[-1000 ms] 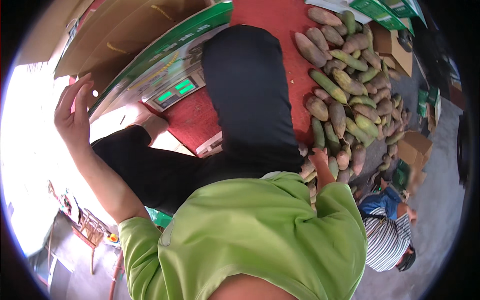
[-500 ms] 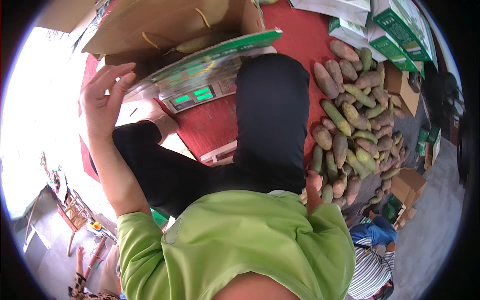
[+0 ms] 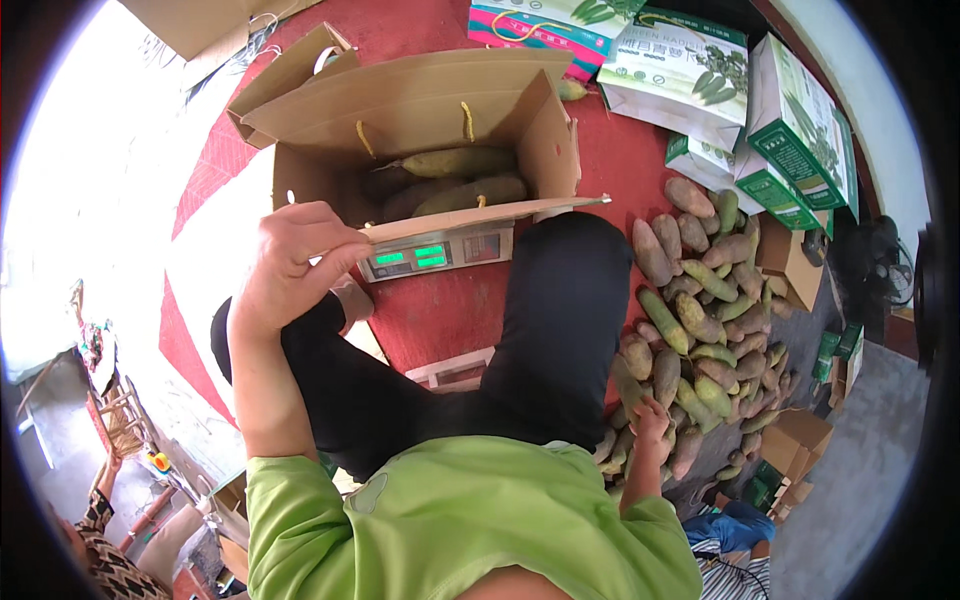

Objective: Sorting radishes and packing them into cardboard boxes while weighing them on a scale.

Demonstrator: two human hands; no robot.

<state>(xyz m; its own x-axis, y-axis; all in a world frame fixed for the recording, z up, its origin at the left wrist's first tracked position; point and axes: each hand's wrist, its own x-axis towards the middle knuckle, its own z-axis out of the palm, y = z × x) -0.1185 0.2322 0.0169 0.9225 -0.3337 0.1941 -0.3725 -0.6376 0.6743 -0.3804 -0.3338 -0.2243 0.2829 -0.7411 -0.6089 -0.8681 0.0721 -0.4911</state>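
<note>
While left fingers [image 3: 345, 259] pinch a box [image 3: 430, 105], radish [image 3: 626, 386] jutting from right fingers [image 3: 650, 410]

Harsh daylight pours in from my left and burns much of that side to blank white. My left hand [image 3: 296, 262], close by the glare, is brightly lit. The cardboard box [image 3: 420, 100] is pale brown on its upper inner wall but shadowed toward the bottom, dulling the radishes inside [image 3: 460, 163]. The scale's display [image 3: 430, 258] glows green. My black trousers [image 3: 555, 310] show few folds. On my right, softer light keeps the radish heap [image 3: 705, 330] clear, while the fan [image 3: 875, 265] sinks into darkness. Fisheye distortion bends the edges inside a black rim.
</note>
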